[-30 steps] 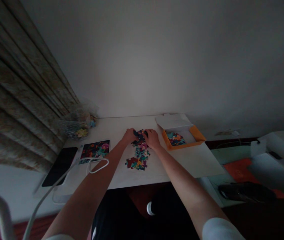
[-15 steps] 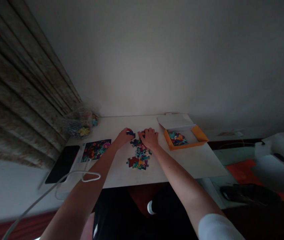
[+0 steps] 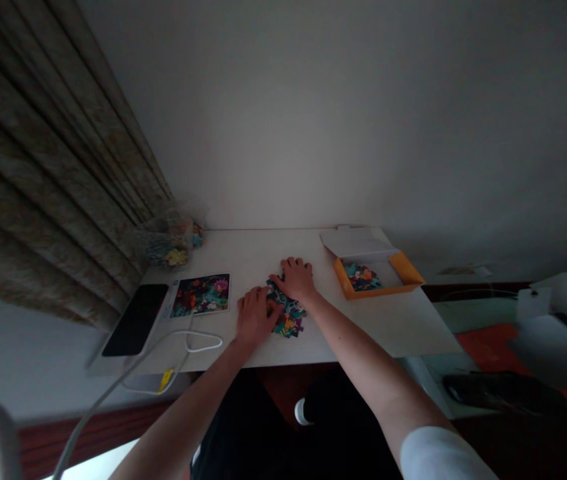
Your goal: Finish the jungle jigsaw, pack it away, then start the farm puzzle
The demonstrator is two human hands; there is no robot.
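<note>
A partly joined jigsaw puzzle (image 3: 289, 325) with colourful flowers and leaves lies on the white table. My right hand (image 3: 297, 279) rests flat on its upper part, fingers spread, thumb pointing left. Along the puzzle's left side lies my left hand (image 3: 254, 315), its fingers stretched forward and the thumb out over the pieces. Both hands hide parts of the puzzle. I see nothing gripped in either one. Left of my left hand is a printed picture card (image 3: 202, 295) in similar colours.
An orange box (image 3: 380, 292) with its lid up holds puzzle pieces at the right. A black tablet (image 3: 136, 320) lies at the table's left edge, with a white cable (image 3: 198, 333) near it. Behind stands a clear plastic bag (image 3: 166, 247) with colourful contents.
My left hand has come down from the puzzle's upper left, where it held a dark puzzle piece, to its left side and opened flat. My right hand stays on the upper part.
</note>
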